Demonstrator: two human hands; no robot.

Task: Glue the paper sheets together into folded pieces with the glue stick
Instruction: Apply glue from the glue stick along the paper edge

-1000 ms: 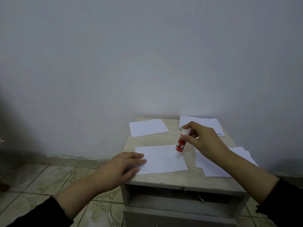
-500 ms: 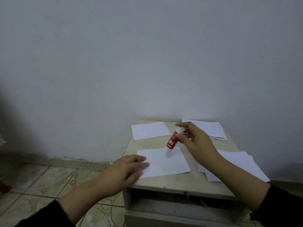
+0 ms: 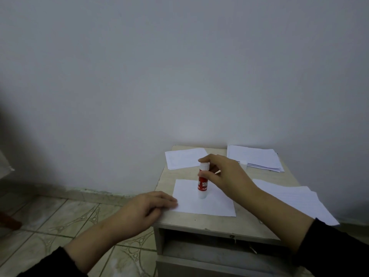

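A person's right hand (image 3: 225, 174) is pinching a red-and-white glue stick (image 3: 203, 181) between thumb and fingers, holding it upright with its lower end meeting a white paper sheet (image 3: 211, 202) lying on a small beige table (image 3: 199, 223). The left hand (image 3: 147, 208) is lying flat, fingers straight, fingertips pressing down the sheet's near left corner. A second sheet (image 3: 183, 157) is lying at the table's far left, a stack of papers (image 3: 257, 157) is sitting at its far right corner, and more loose sheets (image 3: 295, 198) are overhanging the right edge under the right forearm.
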